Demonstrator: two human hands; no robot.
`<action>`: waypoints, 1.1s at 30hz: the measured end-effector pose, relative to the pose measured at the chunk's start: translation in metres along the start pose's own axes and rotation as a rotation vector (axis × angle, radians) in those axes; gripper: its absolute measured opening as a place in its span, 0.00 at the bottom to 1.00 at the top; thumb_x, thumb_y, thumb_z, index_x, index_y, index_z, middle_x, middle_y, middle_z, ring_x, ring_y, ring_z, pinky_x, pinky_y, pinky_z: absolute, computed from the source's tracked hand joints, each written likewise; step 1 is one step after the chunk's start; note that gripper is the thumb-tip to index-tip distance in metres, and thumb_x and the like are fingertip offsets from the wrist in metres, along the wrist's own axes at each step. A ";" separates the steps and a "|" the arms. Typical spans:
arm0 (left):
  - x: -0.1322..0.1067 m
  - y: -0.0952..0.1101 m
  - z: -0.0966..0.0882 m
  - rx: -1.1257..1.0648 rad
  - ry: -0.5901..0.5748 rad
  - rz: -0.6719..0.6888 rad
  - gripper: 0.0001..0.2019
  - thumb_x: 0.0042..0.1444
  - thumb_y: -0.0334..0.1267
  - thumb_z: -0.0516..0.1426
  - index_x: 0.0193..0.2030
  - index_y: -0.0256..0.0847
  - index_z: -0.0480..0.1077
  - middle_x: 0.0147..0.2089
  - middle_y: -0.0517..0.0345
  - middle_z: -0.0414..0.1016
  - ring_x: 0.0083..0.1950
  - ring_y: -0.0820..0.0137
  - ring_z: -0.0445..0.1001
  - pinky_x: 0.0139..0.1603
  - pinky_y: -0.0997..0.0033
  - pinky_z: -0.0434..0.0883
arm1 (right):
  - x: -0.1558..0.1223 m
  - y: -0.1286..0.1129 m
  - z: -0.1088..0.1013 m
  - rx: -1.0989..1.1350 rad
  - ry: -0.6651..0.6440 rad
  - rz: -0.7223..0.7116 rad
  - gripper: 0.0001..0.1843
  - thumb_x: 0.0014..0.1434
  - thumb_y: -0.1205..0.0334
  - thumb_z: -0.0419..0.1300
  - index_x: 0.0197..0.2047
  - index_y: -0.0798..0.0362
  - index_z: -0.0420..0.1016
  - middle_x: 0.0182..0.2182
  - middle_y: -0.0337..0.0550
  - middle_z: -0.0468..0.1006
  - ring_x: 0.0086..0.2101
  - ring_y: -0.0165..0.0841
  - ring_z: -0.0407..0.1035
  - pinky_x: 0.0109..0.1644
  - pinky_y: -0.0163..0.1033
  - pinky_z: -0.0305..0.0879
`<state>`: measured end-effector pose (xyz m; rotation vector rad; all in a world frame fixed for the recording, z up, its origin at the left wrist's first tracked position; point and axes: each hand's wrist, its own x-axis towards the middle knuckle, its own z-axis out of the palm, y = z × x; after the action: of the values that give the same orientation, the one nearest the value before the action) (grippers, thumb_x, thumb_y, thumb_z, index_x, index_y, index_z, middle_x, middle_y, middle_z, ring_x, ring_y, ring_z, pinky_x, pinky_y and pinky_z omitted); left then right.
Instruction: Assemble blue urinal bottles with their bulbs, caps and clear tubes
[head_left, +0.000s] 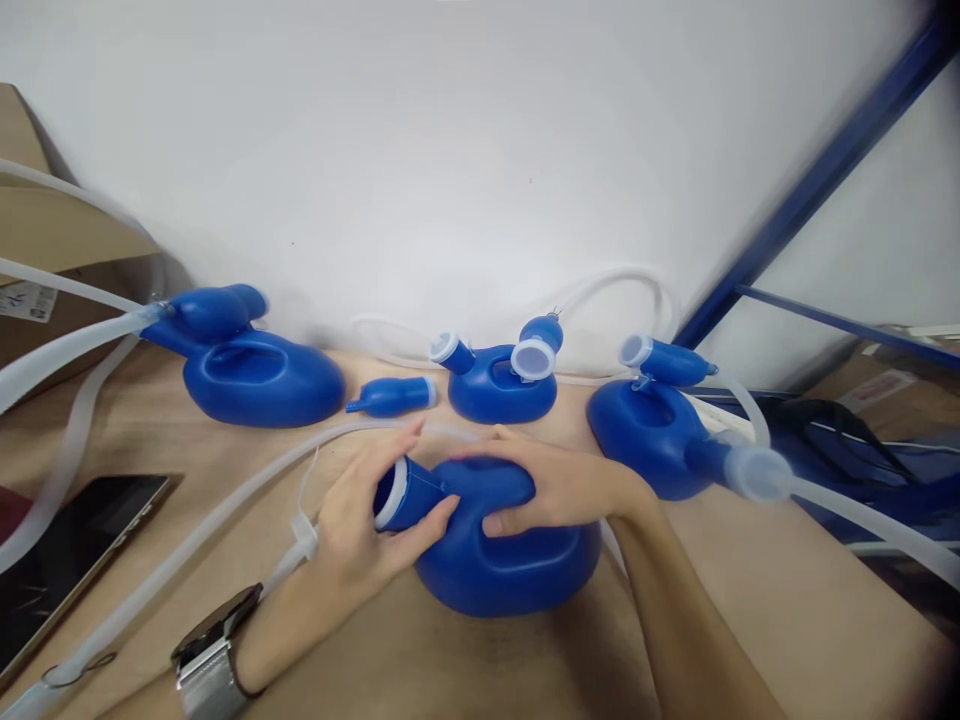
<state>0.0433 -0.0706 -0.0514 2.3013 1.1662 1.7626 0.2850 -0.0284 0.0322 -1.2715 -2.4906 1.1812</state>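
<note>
A blue jug (pixel 510 585) rests near the front of the table (pixel 795 600), held in both hands. The left hand (pixel 356 525) curls around its neck (pixel 426 497), thumb on the near side and fingers by the white rim (pixel 403 492). The right hand (pixel 559 482) clasps the handle (pixel 487 480), thumb at the opening. Behind, a small funnel (pixel 394 397) lies beside another jug (pixel 499 400). A hose (pixel 247 492) runs between the left hand and a tablet (pixel 71 555).

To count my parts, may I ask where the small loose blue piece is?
In the head view, the loose blue piece lies on the table left of centre, beyond the left hand, beside the middle back jug.
</note>
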 end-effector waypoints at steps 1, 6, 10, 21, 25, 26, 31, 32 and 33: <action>-0.003 -0.001 0.000 -0.039 -0.006 -0.067 0.36 0.58 0.42 0.69 0.70 0.49 0.61 0.63 0.46 0.77 0.61 0.53 0.79 0.62 0.48 0.77 | 0.000 0.001 0.000 0.005 0.001 -0.011 0.45 0.52 0.43 0.74 0.71 0.36 0.68 0.69 0.40 0.69 0.71 0.57 0.53 0.74 0.64 0.49; -0.009 -0.002 -0.001 -0.043 -0.007 -0.097 0.44 0.58 0.42 0.70 0.76 0.50 0.54 0.70 0.45 0.70 0.69 0.51 0.72 0.68 0.46 0.73 | 0.000 0.000 0.001 -0.005 0.011 -0.003 0.45 0.53 0.43 0.74 0.71 0.36 0.67 0.69 0.39 0.68 0.71 0.56 0.53 0.75 0.63 0.49; -0.003 0.002 0.000 0.057 0.001 0.069 0.37 0.62 0.34 0.66 0.75 0.48 0.58 0.73 0.47 0.68 0.72 0.52 0.69 0.71 0.47 0.70 | -0.001 0.001 0.003 0.006 0.040 -0.006 0.44 0.52 0.43 0.75 0.70 0.35 0.69 0.67 0.39 0.71 0.69 0.57 0.57 0.74 0.64 0.50; 0.001 -0.001 -0.006 0.057 -0.074 0.093 0.30 0.63 0.35 0.63 0.71 0.47 0.63 0.64 0.47 0.78 0.62 0.56 0.79 0.64 0.53 0.76 | 0.000 0.006 0.003 0.041 0.029 -0.098 0.43 0.54 0.39 0.72 0.70 0.35 0.68 0.68 0.37 0.71 0.71 0.55 0.54 0.76 0.63 0.46; 0.002 -0.001 -0.004 -0.006 -0.049 0.083 0.27 0.65 0.38 0.62 0.70 0.44 0.65 0.64 0.44 0.78 0.63 0.55 0.78 0.63 0.53 0.77 | 0.000 0.008 0.005 0.035 0.057 -0.026 0.46 0.51 0.38 0.74 0.70 0.40 0.70 0.70 0.42 0.69 0.73 0.59 0.47 0.76 0.67 0.38; 0.005 -0.001 -0.005 -0.019 -0.091 0.054 0.27 0.65 0.40 0.62 0.69 0.43 0.66 0.65 0.43 0.77 0.64 0.54 0.78 0.64 0.53 0.76 | 0.001 0.008 0.005 0.036 0.059 -0.021 0.46 0.51 0.39 0.74 0.70 0.42 0.70 0.70 0.43 0.68 0.74 0.59 0.47 0.77 0.67 0.35; 0.044 -0.005 -0.045 -0.037 -0.577 -0.236 0.25 0.65 0.53 0.59 0.66 0.50 0.72 0.68 0.49 0.75 0.68 0.51 0.73 0.70 0.51 0.68 | 0.001 0.004 0.005 0.049 0.062 0.060 0.48 0.49 0.44 0.76 0.71 0.42 0.69 0.69 0.44 0.68 0.73 0.59 0.48 0.77 0.65 0.37; 0.052 -0.008 -0.058 -0.026 -0.630 -0.315 0.23 0.66 0.54 0.57 0.65 0.52 0.73 0.66 0.51 0.77 0.69 0.51 0.72 0.70 0.51 0.66 | 0.000 0.003 0.005 0.043 0.064 0.080 0.48 0.48 0.44 0.76 0.70 0.41 0.69 0.69 0.45 0.68 0.73 0.59 0.48 0.76 0.64 0.41; 0.058 -0.011 -0.070 -0.006 -0.624 -0.360 0.21 0.65 0.55 0.58 0.61 0.52 0.77 0.61 0.49 0.80 0.66 0.50 0.74 0.69 0.50 0.67 | 0.000 0.001 0.005 0.034 0.067 0.091 0.48 0.48 0.45 0.76 0.70 0.41 0.70 0.68 0.46 0.69 0.72 0.60 0.50 0.76 0.64 0.43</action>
<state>-0.0169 -0.0587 0.0170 2.1967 1.3112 0.8357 0.2838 -0.0309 0.0283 -1.4046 -2.3787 1.1751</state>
